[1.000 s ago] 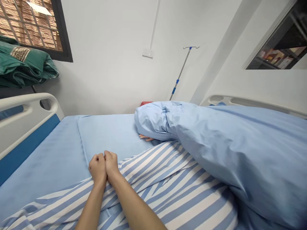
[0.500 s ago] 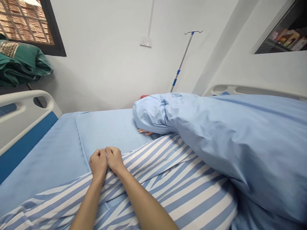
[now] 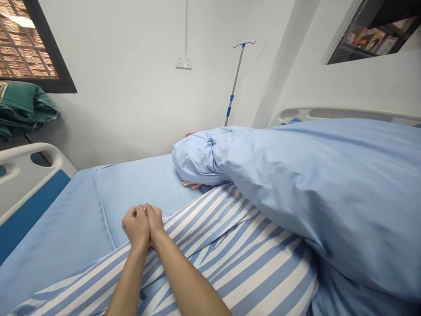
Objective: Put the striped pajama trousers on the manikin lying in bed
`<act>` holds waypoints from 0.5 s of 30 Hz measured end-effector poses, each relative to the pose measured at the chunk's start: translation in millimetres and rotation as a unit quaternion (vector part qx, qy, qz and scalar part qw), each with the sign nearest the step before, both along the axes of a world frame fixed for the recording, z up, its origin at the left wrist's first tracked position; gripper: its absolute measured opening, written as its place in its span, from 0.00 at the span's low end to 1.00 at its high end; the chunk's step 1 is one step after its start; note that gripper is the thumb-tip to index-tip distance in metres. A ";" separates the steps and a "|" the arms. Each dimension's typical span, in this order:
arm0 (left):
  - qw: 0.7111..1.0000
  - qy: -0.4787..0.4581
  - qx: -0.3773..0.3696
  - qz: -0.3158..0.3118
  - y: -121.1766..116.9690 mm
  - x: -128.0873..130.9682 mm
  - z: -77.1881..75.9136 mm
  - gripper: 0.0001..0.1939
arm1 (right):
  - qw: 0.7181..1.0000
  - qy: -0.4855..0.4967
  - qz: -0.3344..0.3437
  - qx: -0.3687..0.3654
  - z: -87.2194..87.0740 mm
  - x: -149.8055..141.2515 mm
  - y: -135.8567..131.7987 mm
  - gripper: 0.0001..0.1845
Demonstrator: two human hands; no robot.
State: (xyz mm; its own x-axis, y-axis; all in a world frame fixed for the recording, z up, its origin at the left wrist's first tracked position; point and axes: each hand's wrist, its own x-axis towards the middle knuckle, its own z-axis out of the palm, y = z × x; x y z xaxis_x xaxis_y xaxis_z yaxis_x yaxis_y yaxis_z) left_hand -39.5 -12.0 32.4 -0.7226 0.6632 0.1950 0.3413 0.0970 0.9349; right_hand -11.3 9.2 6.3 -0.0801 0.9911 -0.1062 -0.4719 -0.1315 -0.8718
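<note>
My left hand (image 3: 136, 226) and my right hand (image 3: 154, 220) lie side by side, both curled into loose fists and pressed against each other. Nothing shows in either one. They rest at the upper edge of a blue-and-white striped hospital gown (image 3: 243, 259), just above the light blue bed sheet (image 3: 62, 228). To the right, a bulky light blue quilt (image 3: 315, 193) covers much of the bed. A few bare toes (image 3: 191, 184) poke out from under its near fold.
A white and blue bed side rail (image 3: 29, 175) runs along the left, and a white bed rail (image 3: 345, 114) lies behind the quilt. An IV pole (image 3: 234, 83) stands by the wall below a wall socket (image 3: 183, 62). A folded green cloth (image 3: 23, 109) sits under a latticed window (image 3: 24, 48).
The whole scene has shifted left in view as my head turned right. My hands stay pressed together in about the same place.
</note>
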 end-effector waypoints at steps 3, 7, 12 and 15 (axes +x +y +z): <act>0.999 0.026 -0.024 0.022 -7.5 0.2 -14.3 0.14 | 1.000 -0.009 -0.019 -0.006 1.4 0.4 0.9 0.15; 0.998 0.035 -0.045 0.022 -7.6 -4.0 -24.1 0.14 | 0.999 -0.034 -0.022 0.014 1.9 -0.8 -0.4 0.15; 0.993 0.054 -0.103 0.005 -9.1 -3.3 -19.0 0.15 | 0.999 -0.052 -0.001 0.005 2.7 2.3 0.0 0.14; 0.989 0.076 -0.128 -0.012 -13.0 -1.8 -17.0 0.17 | 0.993 -0.106 0.003 0.049 21.0 10.2 0.5 0.17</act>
